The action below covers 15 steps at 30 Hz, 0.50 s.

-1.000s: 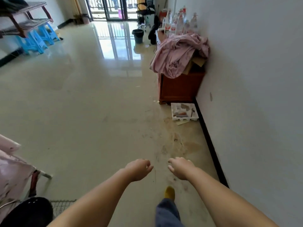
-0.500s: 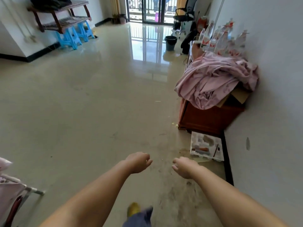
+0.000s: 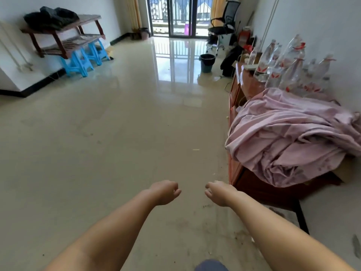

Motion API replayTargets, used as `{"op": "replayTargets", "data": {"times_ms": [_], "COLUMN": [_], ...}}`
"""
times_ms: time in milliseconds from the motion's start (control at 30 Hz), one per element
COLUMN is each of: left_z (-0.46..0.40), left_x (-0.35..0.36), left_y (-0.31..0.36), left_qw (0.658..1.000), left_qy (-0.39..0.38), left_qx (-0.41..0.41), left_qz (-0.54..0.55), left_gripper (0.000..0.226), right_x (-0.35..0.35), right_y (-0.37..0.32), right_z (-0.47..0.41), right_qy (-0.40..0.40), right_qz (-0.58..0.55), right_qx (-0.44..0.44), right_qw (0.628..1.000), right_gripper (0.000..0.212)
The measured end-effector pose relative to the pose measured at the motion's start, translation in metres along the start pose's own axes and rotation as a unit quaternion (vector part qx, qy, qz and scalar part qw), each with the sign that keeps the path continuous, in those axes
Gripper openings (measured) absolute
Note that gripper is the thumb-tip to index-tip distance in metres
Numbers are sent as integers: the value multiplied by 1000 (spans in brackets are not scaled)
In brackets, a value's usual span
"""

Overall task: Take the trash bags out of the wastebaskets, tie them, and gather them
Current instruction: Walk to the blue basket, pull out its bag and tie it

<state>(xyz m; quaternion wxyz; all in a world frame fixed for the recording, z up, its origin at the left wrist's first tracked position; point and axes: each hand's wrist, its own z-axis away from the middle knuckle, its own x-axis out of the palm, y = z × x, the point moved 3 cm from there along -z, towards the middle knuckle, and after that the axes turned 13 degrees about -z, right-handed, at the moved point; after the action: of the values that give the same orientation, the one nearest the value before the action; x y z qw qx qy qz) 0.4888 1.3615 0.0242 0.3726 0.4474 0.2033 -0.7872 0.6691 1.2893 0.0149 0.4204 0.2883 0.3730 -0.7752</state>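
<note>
A dark green wastebasket with a black bag liner stands far ahead on the shiny floor, near the balcony door. A second small pinkish bin sits by the curtain at the far left of the door. My left hand and my right hand hang out in front of me, low over the floor, fingers loosely curled, holding nothing. Both hands are far from either basket.
A wooden cabinet runs along the right wall, covered by a pink sheet and several plastic bottles. An office chair stands by the door. A wooden rack over blue stools lines the left wall.
The view has moved forward along the room and tilted up; the cabinet is now beside me and the white tray on the floor has passed out of sight. Both hands stay empty.
</note>
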Motion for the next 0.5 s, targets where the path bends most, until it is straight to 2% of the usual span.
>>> {"op": "replayTargets", "data": {"times_ms": [233, 433, 500], "left_z": [-154, -321, -353], "left_x": [-72, -164, -194], "left_y": [-56, -94, -98], "left_qw": [1000, 999, 999], "left_qy": [-5, -1, 7], "left_qx": [0, -15, -11], "left_qz": [-4, 36, 34], "left_gripper": [40, 38, 38], "right_x": [-90, -206, -241], "right_y": [10, 27, 28], "right_z": [-159, -321, -352], "right_qy": [-17, -18, -18], "right_qz": [4, 28, 46], "right_qx": [-1, -12, -18], "right_qw": [1000, 999, 999], "right_gripper": [43, 43, 43]}}
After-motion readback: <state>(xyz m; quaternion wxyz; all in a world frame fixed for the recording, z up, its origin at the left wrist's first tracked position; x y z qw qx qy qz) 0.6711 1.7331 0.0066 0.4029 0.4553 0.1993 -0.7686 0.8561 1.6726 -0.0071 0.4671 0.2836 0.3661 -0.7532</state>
